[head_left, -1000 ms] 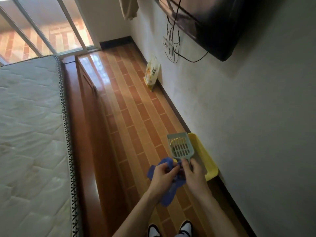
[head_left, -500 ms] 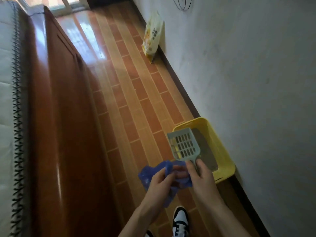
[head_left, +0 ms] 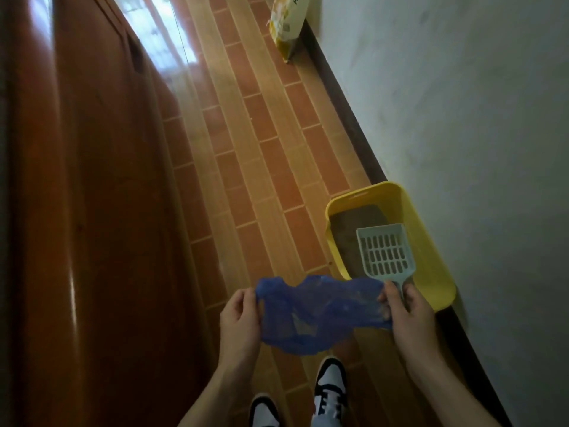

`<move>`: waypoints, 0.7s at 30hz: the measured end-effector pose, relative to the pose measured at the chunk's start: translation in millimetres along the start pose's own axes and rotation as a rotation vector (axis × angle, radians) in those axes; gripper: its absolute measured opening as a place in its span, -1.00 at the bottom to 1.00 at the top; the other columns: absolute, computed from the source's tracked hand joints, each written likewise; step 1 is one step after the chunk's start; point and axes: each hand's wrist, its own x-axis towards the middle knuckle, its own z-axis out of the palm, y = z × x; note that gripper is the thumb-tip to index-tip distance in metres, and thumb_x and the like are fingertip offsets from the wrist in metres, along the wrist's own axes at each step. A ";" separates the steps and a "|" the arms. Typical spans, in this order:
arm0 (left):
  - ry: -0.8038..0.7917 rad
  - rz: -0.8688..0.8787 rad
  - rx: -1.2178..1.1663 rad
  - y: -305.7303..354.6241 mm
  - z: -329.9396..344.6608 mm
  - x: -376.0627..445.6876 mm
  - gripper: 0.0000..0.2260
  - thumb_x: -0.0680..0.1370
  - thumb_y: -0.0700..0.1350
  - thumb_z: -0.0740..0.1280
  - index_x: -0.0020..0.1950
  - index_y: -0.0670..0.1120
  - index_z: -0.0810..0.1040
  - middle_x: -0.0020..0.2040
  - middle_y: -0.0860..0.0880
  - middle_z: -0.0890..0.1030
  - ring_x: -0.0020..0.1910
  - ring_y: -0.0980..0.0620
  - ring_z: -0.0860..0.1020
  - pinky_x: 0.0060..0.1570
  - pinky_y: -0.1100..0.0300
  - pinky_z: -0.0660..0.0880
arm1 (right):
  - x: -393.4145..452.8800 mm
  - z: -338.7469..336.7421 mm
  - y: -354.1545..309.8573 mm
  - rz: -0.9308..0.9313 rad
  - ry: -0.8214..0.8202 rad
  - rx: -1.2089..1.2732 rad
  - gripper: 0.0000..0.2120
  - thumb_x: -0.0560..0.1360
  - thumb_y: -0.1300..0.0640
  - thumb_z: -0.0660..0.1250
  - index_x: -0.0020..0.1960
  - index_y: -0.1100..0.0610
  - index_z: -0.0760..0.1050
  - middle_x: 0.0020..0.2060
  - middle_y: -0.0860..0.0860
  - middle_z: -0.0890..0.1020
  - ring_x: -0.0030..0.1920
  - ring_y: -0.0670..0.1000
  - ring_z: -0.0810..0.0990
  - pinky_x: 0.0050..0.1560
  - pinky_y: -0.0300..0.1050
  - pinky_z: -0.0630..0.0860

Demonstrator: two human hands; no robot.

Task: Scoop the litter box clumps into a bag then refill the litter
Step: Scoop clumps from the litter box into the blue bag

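Note:
A thin blue plastic bag (head_left: pixel 314 315) is stretched between my hands above the floor. My left hand (head_left: pixel 238 322) pinches its left edge. My right hand (head_left: pixel 406 312) pinches the bag's right edge and also grips the handle of a pale green slotted litter scoop (head_left: pixel 385 257), which points up and away from me. Behind the scoop, a yellow litter box (head_left: pixel 431 266) stands on the floor against the wall, with grey-brown litter (head_left: pixel 348 229) inside. A yellow and white litter bag (head_left: pixel 288 23) leans on the wall farther along.
A tall glossy red-brown wooden bed frame (head_left: pixel 92 211) lines the left side. The white wall (head_left: pixel 477 118) with a dark skirting board runs along the right. Tiled floor (head_left: pixel 255 167) forms a narrow passage between them. My black and white shoes (head_left: pixel 329 386) are below the bag.
My hands have moved apart, pulling the bunched blue bag open and wide. The view has tilted down and closer to the litter box; the scoop now hangs over the box.

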 end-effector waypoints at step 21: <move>0.392 0.274 0.263 10.8 -58.5 22.2 -0.71 0.77 0.00 0.09 -0.06 -0.04 0.47 -0.13 -0.12 0.55 -0.18 -0.10 0.52 -0.14 -0.10 0.49 | 9.4 -69.9 45.0 0.001 0.234 -0.054 -0.70 0.66 0.06 0.26 -0.23 0.13 0.46 -0.34 0.12 0.52 -0.47 -0.19 0.47 -0.47 -0.36 0.34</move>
